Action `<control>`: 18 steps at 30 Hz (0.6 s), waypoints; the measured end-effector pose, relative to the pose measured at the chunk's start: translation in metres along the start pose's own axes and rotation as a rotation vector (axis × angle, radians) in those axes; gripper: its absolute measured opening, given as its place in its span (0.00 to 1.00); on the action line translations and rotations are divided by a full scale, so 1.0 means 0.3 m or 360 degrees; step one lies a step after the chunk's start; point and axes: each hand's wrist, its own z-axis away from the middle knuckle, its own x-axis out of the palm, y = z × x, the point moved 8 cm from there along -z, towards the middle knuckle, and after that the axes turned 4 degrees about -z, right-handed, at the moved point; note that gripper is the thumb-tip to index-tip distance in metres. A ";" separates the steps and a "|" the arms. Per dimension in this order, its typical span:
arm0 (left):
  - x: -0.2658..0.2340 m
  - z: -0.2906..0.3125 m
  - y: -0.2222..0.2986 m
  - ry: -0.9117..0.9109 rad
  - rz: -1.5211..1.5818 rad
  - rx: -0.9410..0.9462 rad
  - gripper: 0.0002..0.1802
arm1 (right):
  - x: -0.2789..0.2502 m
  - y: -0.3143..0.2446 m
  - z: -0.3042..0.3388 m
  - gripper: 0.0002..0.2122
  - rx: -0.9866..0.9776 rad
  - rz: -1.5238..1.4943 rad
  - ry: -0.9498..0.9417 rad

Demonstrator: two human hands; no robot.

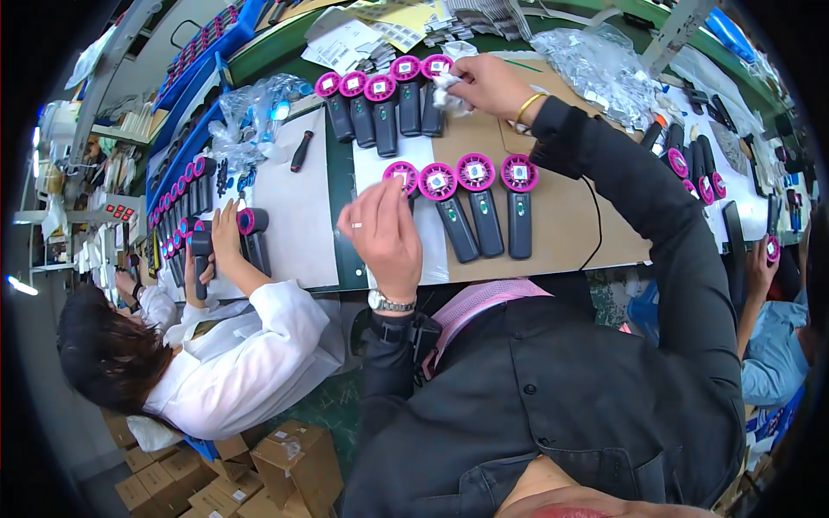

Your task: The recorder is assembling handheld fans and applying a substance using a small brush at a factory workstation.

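My left hand [384, 237] is over the leftmost handheld fan [399, 170] of the near row. Its fingers are bunched together, tips at the pink round head; they hide most of that fan and anything between them. Farther off, my right hand [488, 85] pinches a crumpled white wipe [451, 95] beside the rightmost fan [434, 67] of the far row. The other near fans, such as the one at the right end [519, 207], lie face up with dark grey handles toward me. Several more fans [381, 89] make up the far row.
A black screwdriver [301, 151] lies on the board at left. Clear plastic bags [596, 73] are heaped at the back right, and papers [345, 41] lie at the back. A black cable [596, 224] crosses the cardboard. At left, a person in white [242, 358] handles similar fans.
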 end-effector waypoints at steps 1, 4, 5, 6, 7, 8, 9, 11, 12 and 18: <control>0.007 -0.034 0.020 -0.0007 0.0011 -0.0009 0.20 | -0.017 -0.045 0.054 0.15 0.0164 -0.0331 -0.0153; 0.043 -0.163 0.126 -0.0039 0.0153 0.0103 0.25 | -0.042 -0.255 0.202 0.12 0.0124 -0.0564 -0.0345; 0.040 -0.200 0.160 0.0057 0.0231 0.0158 0.25 | -0.050 -0.283 0.241 0.12 0.0162 -0.0563 -0.0339; 0.034 -0.222 0.196 0.0148 0.0315 0.0218 0.26 | -0.047 -0.320 0.284 0.12 0.0137 -0.0774 -0.0412; 0.052 -0.245 0.210 0.0123 0.0355 0.0228 0.26 | -0.054 -0.345 0.307 0.12 0.0106 -0.0985 -0.0469; 0.046 -0.261 0.221 0.0214 0.0399 0.0297 0.24 | -0.074 -0.344 0.325 0.12 0.0145 -0.0987 -0.0438; 0.039 -0.272 0.225 0.0311 0.0441 0.0358 0.22 | -0.087 -0.359 0.343 0.12 0.0108 -0.1111 -0.0494; 0.029 -0.285 0.238 0.0384 0.0533 0.0410 0.20 | -0.109 -0.376 0.386 0.13 0.0039 -0.1363 -0.0595; 0.017 -0.286 0.248 0.0377 0.0466 0.0411 0.17 | -0.119 -0.369 0.404 0.13 0.0084 -0.1360 -0.0571; -0.005 -0.308 0.383 0.0493 0.0376 0.0306 0.12 | -0.216 -0.319 0.542 0.13 0.0225 -0.2023 -0.0307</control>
